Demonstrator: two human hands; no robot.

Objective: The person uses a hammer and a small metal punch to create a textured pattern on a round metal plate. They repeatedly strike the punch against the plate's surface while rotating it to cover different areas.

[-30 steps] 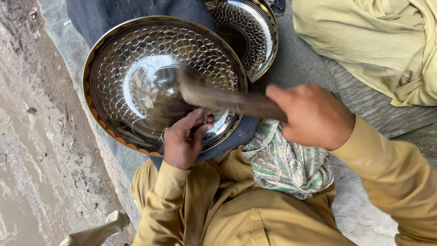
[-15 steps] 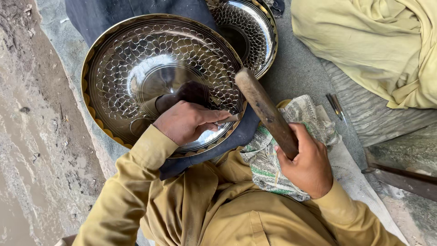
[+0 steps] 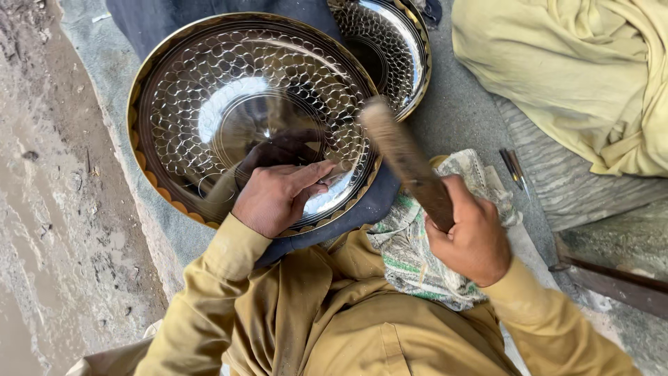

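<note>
The left hand lies flat, fingers loosely spread, on the near rim of a large hammered metal tray resting on dark cloth; the right hand grips a wooden-handled tool, tilted above the tray's right edge; a second tray sits behind it.

The big round tray under my left hand is shiny metal, bright like a mirror, with little hammered bumps all over and a gold-coloured rim. The second tray behind it is the same shiny, bumpy metal. The stick in my right hand looks like brown wood, dull and a bit rough. The rag on my lap is soft, crumpled cloth. My sleeves are plain matt cloth. The ground is rough, grey and dusty.
</note>
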